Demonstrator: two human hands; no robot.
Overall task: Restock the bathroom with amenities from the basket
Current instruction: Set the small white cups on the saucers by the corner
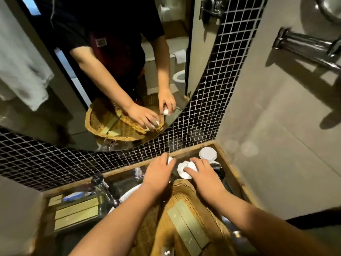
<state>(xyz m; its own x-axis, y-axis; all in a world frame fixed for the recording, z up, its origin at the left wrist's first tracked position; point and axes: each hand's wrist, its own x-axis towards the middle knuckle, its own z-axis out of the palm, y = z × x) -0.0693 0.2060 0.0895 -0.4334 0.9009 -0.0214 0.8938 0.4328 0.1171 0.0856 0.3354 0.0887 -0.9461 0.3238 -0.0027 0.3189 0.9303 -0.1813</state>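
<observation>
A woven wicker basket (186, 215) sits over the sink in front of me, holding two long pale green boxes (188, 226). My left hand (159, 170) reaches past the basket's far rim and is closed on a small white item (170, 159), mostly hidden under the fingers. My right hand (202, 169) grips another small white item (191, 166) above a white saucer (182, 171) at the back of the counter. The mirror shows both hands holding small white pieces.
A white lidded cup (208, 153) stands in the back right corner of the wood-edged counter (234, 174). A chrome tap (103, 189) rises left of the basket. A tray (75, 213) at left holds more green boxes. A towel (22, 71) hangs far left.
</observation>
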